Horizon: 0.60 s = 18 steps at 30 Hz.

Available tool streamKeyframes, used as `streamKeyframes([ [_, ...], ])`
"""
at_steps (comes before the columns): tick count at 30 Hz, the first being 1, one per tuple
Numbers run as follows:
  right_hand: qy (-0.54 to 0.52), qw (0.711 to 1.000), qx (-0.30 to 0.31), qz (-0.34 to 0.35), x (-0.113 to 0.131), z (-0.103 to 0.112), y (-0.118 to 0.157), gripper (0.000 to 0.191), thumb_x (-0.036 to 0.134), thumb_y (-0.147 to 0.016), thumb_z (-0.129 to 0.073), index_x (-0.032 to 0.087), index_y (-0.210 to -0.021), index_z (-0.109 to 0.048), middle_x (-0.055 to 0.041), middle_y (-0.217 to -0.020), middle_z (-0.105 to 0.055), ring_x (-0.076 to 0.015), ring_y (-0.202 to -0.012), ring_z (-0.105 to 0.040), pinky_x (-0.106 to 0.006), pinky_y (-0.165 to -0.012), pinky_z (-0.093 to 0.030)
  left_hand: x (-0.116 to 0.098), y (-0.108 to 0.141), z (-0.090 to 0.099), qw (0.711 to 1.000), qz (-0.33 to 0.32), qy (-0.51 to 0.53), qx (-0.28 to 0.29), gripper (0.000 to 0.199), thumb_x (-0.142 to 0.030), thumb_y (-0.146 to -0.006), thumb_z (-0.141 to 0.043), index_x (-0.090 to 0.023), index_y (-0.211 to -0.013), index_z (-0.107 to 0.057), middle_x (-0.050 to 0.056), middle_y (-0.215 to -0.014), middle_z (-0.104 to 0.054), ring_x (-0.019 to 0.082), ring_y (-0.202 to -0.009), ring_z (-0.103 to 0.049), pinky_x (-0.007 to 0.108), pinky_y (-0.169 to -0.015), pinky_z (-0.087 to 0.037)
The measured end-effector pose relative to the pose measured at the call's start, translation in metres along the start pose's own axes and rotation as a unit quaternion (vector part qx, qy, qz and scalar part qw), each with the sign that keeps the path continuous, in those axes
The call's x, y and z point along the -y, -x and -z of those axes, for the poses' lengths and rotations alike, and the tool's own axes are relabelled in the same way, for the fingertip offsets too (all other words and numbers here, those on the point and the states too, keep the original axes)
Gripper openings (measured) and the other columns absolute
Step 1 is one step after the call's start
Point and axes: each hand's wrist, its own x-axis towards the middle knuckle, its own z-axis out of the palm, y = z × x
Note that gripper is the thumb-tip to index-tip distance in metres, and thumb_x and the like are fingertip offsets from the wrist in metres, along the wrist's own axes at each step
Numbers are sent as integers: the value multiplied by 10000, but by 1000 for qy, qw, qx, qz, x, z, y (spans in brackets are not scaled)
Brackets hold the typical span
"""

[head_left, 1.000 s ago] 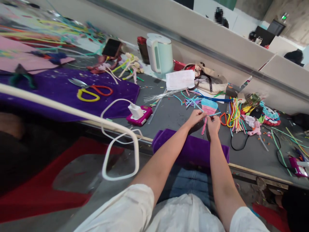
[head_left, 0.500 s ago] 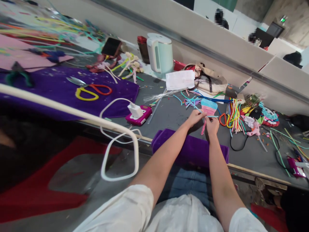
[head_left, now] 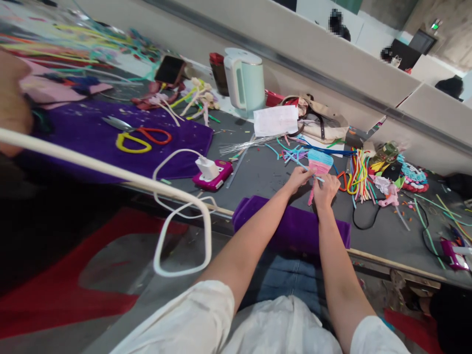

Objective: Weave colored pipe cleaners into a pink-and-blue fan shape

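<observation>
My left hand (head_left: 297,180) and my right hand (head_left: 326,191) meet over the grey table, fingers pinched close together. Between them runs a light blue pipe cleaner (head_left: 319,179), gripped by both; one stretch slants up and left past my left fingers. Just beyond my fingertips is a flat piece made of pipe cleaners, blue at the top and pink below (head_left: 320,162). A pink stem (head_left: 311,197) hangs beneath it, between my wrists. My fingers partly cover where the strip meets this piece. Under my forearms lies a rolled purple cloth (head_left: 295,226) at the table edge.
Orange-and-yellow scissors (head_left: 345,183) and bundled pipe cleaners (head_left: 362,172) lie right of my hands. Left are a magenta power strip (head_left: 218,181) and scissors (head_left: 133,143) on purple cloth. A kettle (head_left: 250,83) stands behind. Another person's arm (head_left: 14,93) reaches in at far left.
The light blue pipe cleaner's right end has swung from level to slanting down, and my right fingers have shifted slightly to the right. Another person's arm has entered at far left.
</observation>
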Motion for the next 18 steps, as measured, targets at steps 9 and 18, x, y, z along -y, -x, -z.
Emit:
streamKeyframes([
  [9, -145, 979, 23, -143, -16, -10, -7, 242, 388, -778, -616, 163, -728, -692, -61, -750, -686, -196, -740, -587, -329, -767, -441, -3, -3, 3, 992, -110, -67, -5, 450, -550, -705, -722, -148, -610, -543, -43, -547, -404, 84, -537, -318, 224, -513, -245],
  [18, -187, 972, 25, -141, -18, -10, -7, 254, 400, -794, -591, 162, -739, -660, -53, -746, -664, -197, -759, -571, -335, -774, -443, -3, -3, 0, 994, -94, -55, -10, 478, -560, -703, -722, -143, -566, -534, -39, -504, -405, 69, -483, -330, 231, -485, -233],
])
